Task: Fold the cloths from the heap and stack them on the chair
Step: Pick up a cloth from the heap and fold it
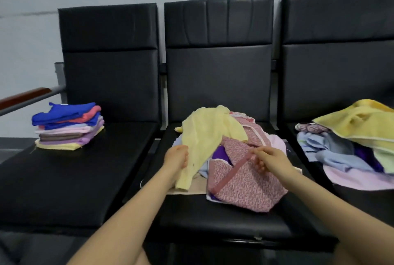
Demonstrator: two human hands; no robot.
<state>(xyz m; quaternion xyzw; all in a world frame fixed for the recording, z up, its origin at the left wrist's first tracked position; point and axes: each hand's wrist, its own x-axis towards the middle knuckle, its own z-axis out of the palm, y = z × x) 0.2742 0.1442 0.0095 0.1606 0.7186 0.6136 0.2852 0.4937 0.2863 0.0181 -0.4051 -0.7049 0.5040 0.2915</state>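
A heap of loose cloths lies on the middle chair (213, 218). On top are a pale yellow cloth (204, 137) and a pink patterned cloth (245, 183) with a darker pink band. My left hand (177, 156) holds the yellow cloth at its left edge. My right hand (268, 158) pinches the pink band of the patterned cloth. Purple, white and light blue cloths show underneath. A neat stack of folded cloths (68, 126), blue on top and yellow at the bottom, sits on the left chair (85, 179).
A second heap (351, 143) with a yellow towel, light blue, purple and pink cloths lies on the right chair (341, 68). A wooden armrest (23, 96) runs at the far left. A grey wall stands behind the three black chairs.
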